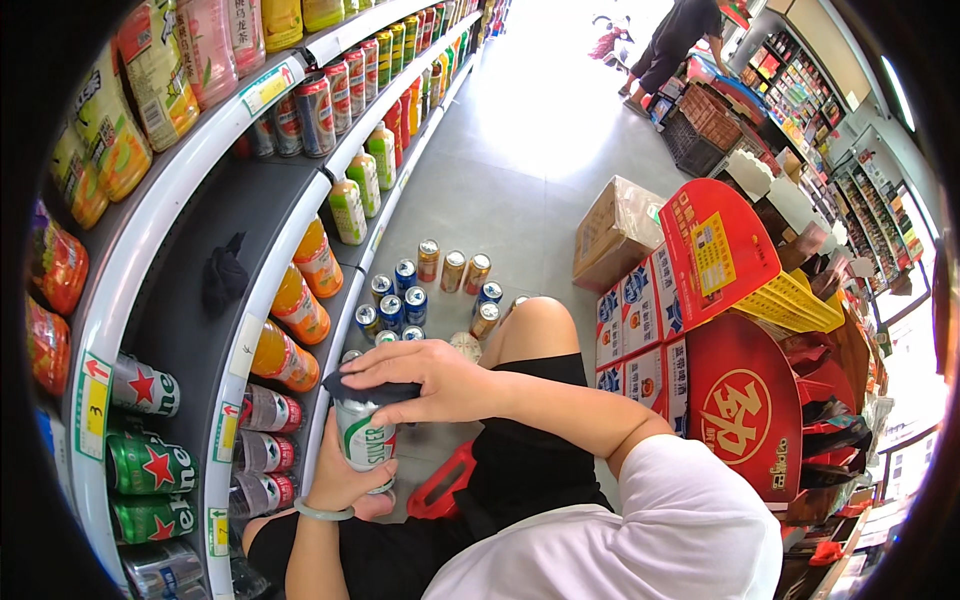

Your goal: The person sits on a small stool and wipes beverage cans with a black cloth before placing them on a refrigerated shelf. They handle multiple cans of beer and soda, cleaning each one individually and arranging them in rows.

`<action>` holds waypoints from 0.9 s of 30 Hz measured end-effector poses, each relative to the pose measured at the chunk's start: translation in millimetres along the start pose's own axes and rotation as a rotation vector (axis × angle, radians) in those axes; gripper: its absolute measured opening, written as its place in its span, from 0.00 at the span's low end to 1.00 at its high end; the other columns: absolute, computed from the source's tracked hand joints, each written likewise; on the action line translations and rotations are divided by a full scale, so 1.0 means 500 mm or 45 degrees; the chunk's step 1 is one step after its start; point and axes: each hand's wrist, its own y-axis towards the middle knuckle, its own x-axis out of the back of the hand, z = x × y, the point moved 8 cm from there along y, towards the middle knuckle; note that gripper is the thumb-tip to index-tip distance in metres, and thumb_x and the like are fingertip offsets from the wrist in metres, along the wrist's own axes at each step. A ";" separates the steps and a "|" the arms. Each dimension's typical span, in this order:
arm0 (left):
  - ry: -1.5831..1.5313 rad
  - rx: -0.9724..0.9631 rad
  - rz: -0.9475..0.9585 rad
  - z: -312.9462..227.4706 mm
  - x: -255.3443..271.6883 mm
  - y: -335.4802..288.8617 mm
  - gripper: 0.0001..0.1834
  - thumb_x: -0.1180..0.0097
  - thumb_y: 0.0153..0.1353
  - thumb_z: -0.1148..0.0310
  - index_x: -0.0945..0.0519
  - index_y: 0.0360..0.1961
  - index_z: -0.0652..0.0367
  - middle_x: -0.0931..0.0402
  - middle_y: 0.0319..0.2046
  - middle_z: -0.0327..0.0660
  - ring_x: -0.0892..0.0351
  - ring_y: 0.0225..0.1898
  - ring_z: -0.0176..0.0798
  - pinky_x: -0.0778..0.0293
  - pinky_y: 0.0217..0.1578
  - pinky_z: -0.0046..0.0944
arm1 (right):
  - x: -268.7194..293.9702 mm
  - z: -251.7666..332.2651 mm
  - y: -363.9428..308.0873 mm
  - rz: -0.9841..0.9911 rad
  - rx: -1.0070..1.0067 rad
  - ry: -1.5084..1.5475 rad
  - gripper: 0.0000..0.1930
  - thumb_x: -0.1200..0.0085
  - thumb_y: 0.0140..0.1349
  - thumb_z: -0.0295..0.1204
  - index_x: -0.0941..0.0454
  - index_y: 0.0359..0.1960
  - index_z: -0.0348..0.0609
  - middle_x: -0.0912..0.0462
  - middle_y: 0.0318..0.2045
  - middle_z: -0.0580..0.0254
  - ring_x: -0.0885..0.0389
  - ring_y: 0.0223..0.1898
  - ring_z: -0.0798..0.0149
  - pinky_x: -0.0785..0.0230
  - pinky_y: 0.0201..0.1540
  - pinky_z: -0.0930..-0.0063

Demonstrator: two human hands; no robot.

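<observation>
In my left hand (335, 470) is a silver and green drink can (362, 440), gripped round its lower part. My left wrist wears a pale bangle (325, 513). Over the can's top my right hand (425, 375) presses a dark cloth (385, 393), its fingers curled across the cloth and thumb against the can's side. Just beyond, several blue cans (391, 309) and gold cans (453, 268) stand upright on the floor. A red object (443, 485) lies beside my legs, partly hidden.
Curved shelves (330, 200) on the left hold bottles and cans; a dark crumpled cloth (228, 270) lies on one shelf. Right of me stand stacked beer cartons (640, 315), a red display (745, 410) and a cardboard box (625, 222). Another person (680, 45) stands near the bright doorway.
</observation>
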 end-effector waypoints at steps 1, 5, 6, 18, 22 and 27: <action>-0.011 -0.063 -0.032 -0.016 0.000 -0.001 0.53 0.26 0.46 0.76 0.43 0.73 0.62 0.30 0.59 0.42 0.28 0.58 0.35 0.28 0.58 0.39 | -0.004 0.003 0.000 0.013 0.044 0.057 0.22 0.28 0.56 0.28 0.18 0.53 0.40 0.16 0.55 0.55 0.17 0.57 0.50 0.24 0.60 0.61; 0.010 -0.152 -0.037 -0.022 0.008 -0.012 0.54 0.26 0.45 0.78 0.44 0.73 0.63 0.32 0.61 0.43 0.29 0.61 0.36 0.28 0.59 0.40 | -0.004 0.045 -0.011 -0.162 0.258 -0.273 0.19 0.27 0.51 0.29 0.19 0.45 0.43 0.17 0.50 0.59 0.14 0.47 0.55 0.19 0.48 0.66; 0.027 -0.197 -0.070 -0.023 0.007 -0.013 0.54 0.25 0.46 0.78 0.44 0.73 0.63 0.30 0.61 0.43 0.29 0.62 0.37 0.28 0.60 0.41 | 0.003 0.053 -0.008 -0.210 0.204 -0.485 0.23 0.24 0.50 0.38 0.19 0.44 0.45 0.17 0.48 0.61 0.14 0.43 0.57 0.18 0.43 0.67; 0.384 -0.236 -0.180 -0.027 0.042 -0.019 0.53 0.21 0.45 0.67 0.39 0.71 0.64 0.31 0.62 0.51 0.30 0.66 0.44 0.34 0.66 0.43 | 0.016 0.001 -0.003 -0.429 -0.056 0.161 0.11 0.44 0.74 0.32 0.17 0.47 0.36 0.14 0.45 0.60 0.20 0.40 0.70 0.26 0.48 0.75; 0.346 -0.213 -0.145 -0.047 0.023 -0.010 0.55 0.23 0.46 0.68 0.42 0.73 0.65 0.30 0.61 0.52 0.29 0.64 0.46 0.34 0.66 0.43 | -0.032 0.068 0.034 0.050 0.185 -0.439 0.13 0.38 0.65 0.31 0.13 0.49 0.40 0.15 0.51 0.54 0.15 0.45 0.51 0.23 0.49 0.63; 0.266 -0.184 -0.187 -0.025 0.040 -0.010 0.57 0.24 0.48 0.70 0.46 0.76 0.63 0.32 0.64 0.52 0.30 0.66 0.45 0.33 0.65 0.44 | 0.000 0.021 0.043 -0.109 0.098 -0.713 0.08 0.37 0.65 0.32 0.16 0.39 0.41 0.19 0.35 0.60 0.17 0.35 0.55 0.22 0.37 0.64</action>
